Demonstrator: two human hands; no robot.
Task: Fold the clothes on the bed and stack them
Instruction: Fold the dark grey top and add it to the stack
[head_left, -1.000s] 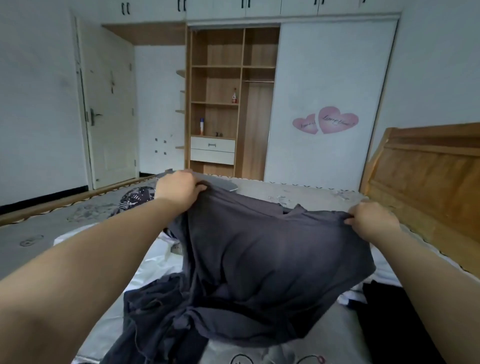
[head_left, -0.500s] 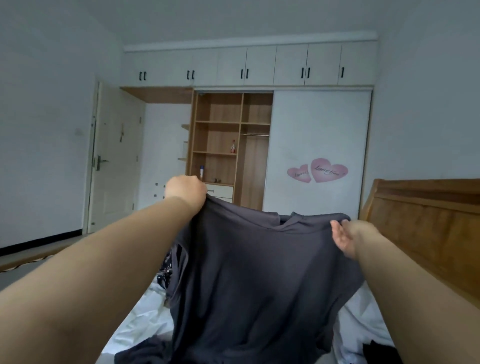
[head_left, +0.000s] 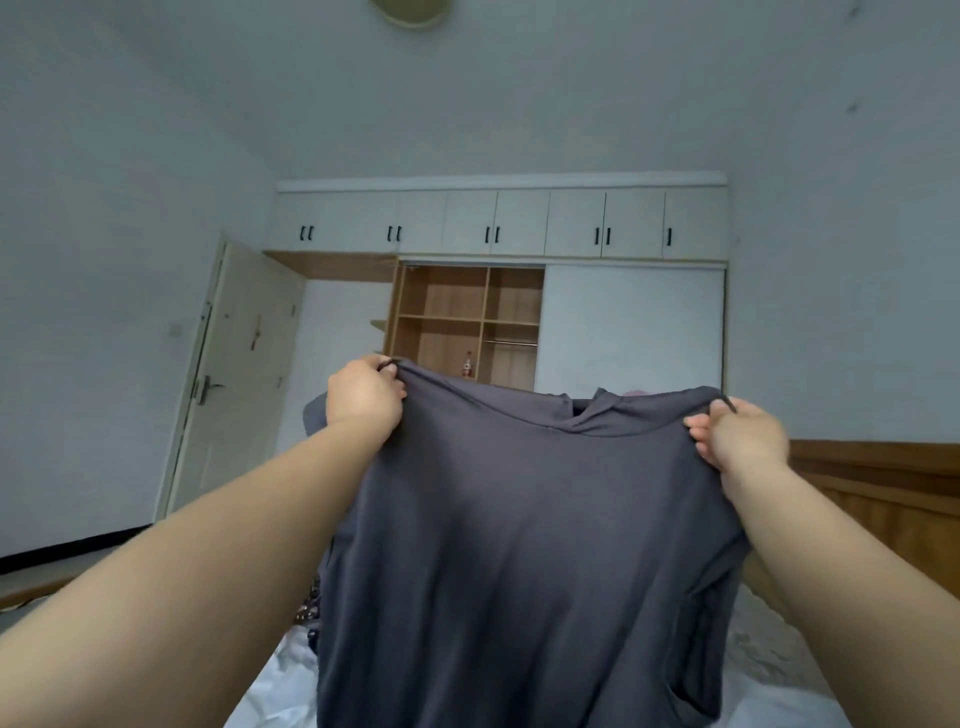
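Two hands hold one dark grey garment up in the air in front of the camera, spread flat between them. The left hand grips the garment's upper left corner, fingers curled over the fabric edge with the thumb side toward the neckline. The right hand grips the upper right corner, its fingers bunched round a fold of cloth. Both forearms reach forward from the lower corners of the view, well apart, so the top edge of the garment is stretched wide between the two grips. A neckline with a small notch sags near the middle of that top edge. The cloth hangs straight down from the hands, and its lower part runs out of the bottom of the picture, over the white sheet of the bed. A patterned dark item peeks out just left of the hanging cloth, mostly hidden. A wooden headboard stands at the right. Behind the garment stands a wardrobe with open wooden shelves, a white sliding panel beside it and a row of white upper cabinets. A small bottle stands on a shelf just above the garment's top edge. A pale door is at the left.
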